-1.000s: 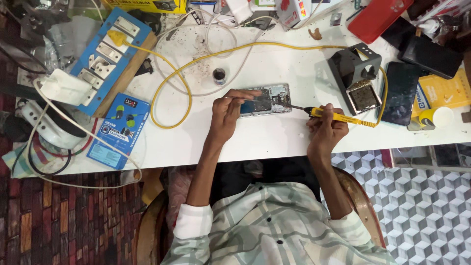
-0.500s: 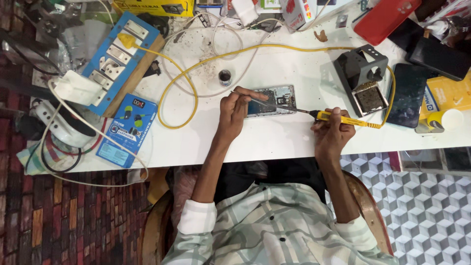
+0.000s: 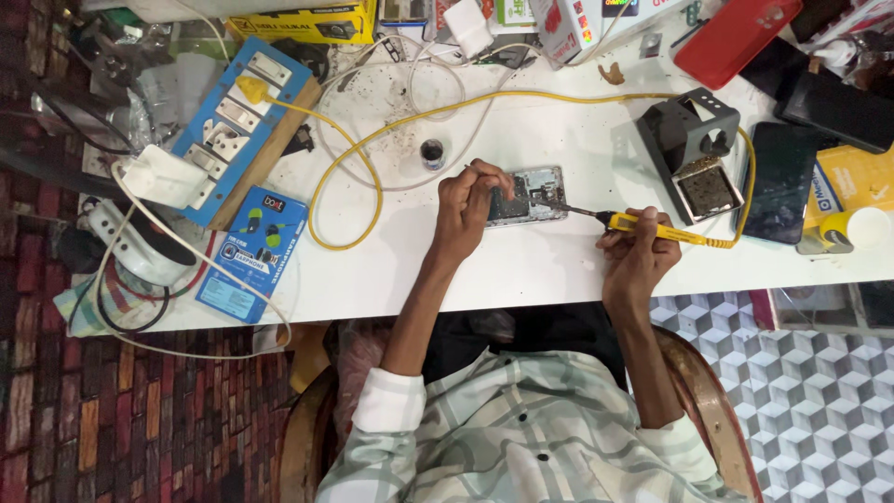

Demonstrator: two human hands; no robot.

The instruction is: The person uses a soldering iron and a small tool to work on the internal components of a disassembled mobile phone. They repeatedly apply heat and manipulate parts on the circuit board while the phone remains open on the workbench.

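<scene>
Soldering: one opened phone [image 3: 527, 196], circuitry exposed, mid-table. Left hand [image 3: 468, 207] pinches a thin wire at its edge; right hand [image 3: 636, 253] clamps one yellow soldering iron [image 3: 652, 228], tip touching board.

A white desk [image 3: 521, 270] runs across the upper part of the overhead view, its surface smudged with dark specks near the far edge and evenly lit, without hard shadows. Below the desk's left end, the floor [image 3: 112, 428] is patterned like brickwork in red, brown and ochre. Below its right end, the flooring [image 3: 819, 401] changes to a grey-and-white cube pattern. A wooden chair [image 3: 717, 410] with a curved back stands at the near edge.
</scene>
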